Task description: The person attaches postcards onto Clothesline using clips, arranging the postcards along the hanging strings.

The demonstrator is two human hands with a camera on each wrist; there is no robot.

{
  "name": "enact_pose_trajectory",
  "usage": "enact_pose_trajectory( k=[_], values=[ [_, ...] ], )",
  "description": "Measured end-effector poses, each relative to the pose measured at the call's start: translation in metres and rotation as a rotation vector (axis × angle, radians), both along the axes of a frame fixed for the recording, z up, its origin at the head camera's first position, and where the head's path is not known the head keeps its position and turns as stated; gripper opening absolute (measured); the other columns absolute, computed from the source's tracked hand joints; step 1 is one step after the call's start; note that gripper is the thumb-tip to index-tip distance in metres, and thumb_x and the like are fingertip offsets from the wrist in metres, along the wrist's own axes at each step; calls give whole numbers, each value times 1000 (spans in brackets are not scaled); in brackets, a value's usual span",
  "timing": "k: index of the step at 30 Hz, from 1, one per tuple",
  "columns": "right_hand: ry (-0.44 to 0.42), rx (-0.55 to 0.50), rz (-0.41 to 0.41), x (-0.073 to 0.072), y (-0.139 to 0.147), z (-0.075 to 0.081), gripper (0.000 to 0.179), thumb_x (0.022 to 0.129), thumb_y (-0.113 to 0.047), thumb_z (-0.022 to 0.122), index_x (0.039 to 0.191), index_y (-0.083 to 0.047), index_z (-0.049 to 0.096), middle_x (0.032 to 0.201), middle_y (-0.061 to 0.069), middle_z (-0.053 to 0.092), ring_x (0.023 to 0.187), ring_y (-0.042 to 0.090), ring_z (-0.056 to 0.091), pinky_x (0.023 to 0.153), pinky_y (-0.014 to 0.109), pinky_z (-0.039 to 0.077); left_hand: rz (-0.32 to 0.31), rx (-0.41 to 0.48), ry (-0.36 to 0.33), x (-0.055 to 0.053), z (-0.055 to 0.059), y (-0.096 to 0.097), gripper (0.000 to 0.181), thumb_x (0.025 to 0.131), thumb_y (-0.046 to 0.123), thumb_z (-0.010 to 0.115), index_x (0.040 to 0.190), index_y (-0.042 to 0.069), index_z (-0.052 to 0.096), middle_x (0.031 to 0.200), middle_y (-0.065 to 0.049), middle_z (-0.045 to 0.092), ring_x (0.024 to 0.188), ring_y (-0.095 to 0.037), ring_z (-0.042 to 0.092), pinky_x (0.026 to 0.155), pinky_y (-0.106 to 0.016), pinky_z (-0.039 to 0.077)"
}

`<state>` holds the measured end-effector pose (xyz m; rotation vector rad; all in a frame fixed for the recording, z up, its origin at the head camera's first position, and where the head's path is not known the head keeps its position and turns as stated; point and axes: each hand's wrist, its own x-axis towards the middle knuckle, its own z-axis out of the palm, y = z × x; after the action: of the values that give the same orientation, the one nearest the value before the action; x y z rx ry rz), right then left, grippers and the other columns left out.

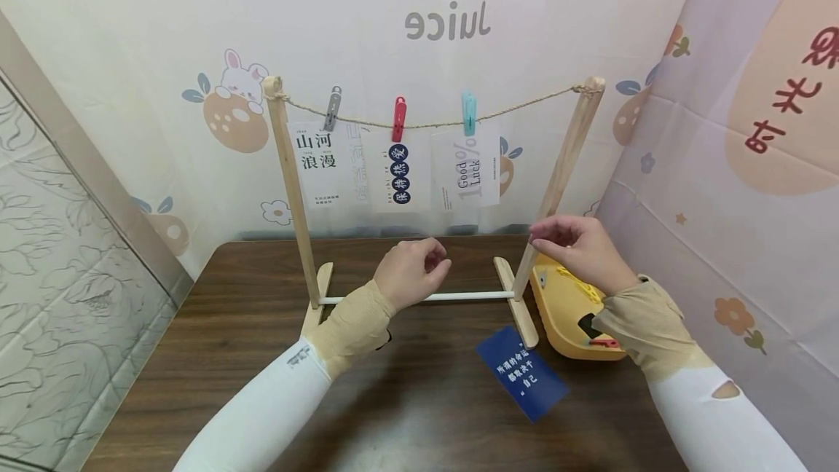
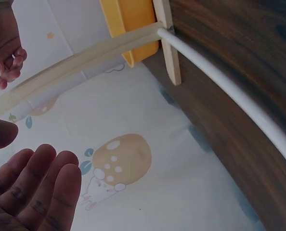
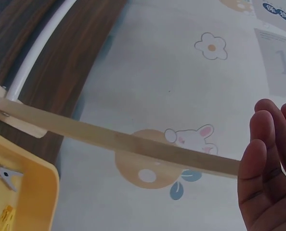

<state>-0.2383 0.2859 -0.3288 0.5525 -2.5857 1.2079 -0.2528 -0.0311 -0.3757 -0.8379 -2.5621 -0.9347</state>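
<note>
My left hand [image 1: 409, 272] hovers in front of the wooden rack, fingers loosely bent and holding nothing. Near the rack's right post [image 1: 569, 148], my right hand [image 1: 586, 250] is raised, also empty, with relaxed fingers. From the twine [image 1: 518, 112] hang three cards: a white one [image 1: 321, 181] under a grey clothespin [image 1: 333, 109], a cream one [image 1: 419, 173] under a red clothespin [image 1: 399, 119], and a "Good Luck" card [image 1: 485, 181] under a light blue clothespin [image 1: 468, 113]. A dark blue card [image 1: 522, 374] with white writing lies on the table below the right post.
A yellow tray [image 1: 557, 341] stands right of the rack, partly hidden by my right arm; yellow clothespins [image 1: 580, 284] and a grey one [image 3: 7, 176] lie inside. A white rod [image 1: 468, 296] joins the rack's feet. Patterned cloth [image 1: 367, 13] hangs behind the brown table [image 1: 216, 355].
</note>
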Motion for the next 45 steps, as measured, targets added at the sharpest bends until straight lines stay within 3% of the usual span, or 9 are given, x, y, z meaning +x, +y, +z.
enact_pose_trajectory(
  k=[10, 20, 29, 38, 45],
  values=[
    [-47, 4, -7, -3, 9, -10, 20, 100, -2, 76, 117, 8, 76, 111, 27, 78, 83, 1, 69, 72, 16, 57, -5, -4, -18, 2, -17, 5, 13, 100, 21, 73, 101, 9, 77, 83, -1, 75, 74, -12, 68, 70, -26, 54],
    [-80, 62, -20, -6, 22, -20, 17, 100, -6, 76, 113, 5, 78, 100, 14, 79, 79, 3, 66, 68, 19, 55, -16, -38, -73, 8, -34, 12, 15, 100, 23, 73, 101, 8, 77, 83, -1, 76, 76, -12, 68, 71, -26, 53],
    [-112, 99, -59, -12, 37, -33, 16, 101, -10, 77, 112, 2, 79, 102, 18, 80, 72, 5, 64, 63, 21, 54, -24, -54, -72, 11, -47, 17, 14, 99, 24, 73, 100, 10, 78, 85, 0, 77, 75, -12, 69, 69, -26, 53],
    [-165, 123, -84, -18, 47, -46, 21, 100, -10, 77, 114, 7, 77, 101, 18, 79, 79, 6, 64, 69, 21, 55, -41, -118, -96, 16, -65, 24, 15, 100, 27, 74, 102, 12, 78, 84, 3, 76, 71, -5, 64, 65, -21, 50],
    [-208, 207, -106, -28, 52, -56, 22, 101, -14, 77, 115, 3, 77, 104, 15, 80, 87, 12, 68, 73, 23, 56, -67, -180, -89, 19, -78, 31, 16, 100, 27, 74, 105, 12, 78, 93, 1, 80, 79, -7, 71, 71, -23, 56]
  ],
)
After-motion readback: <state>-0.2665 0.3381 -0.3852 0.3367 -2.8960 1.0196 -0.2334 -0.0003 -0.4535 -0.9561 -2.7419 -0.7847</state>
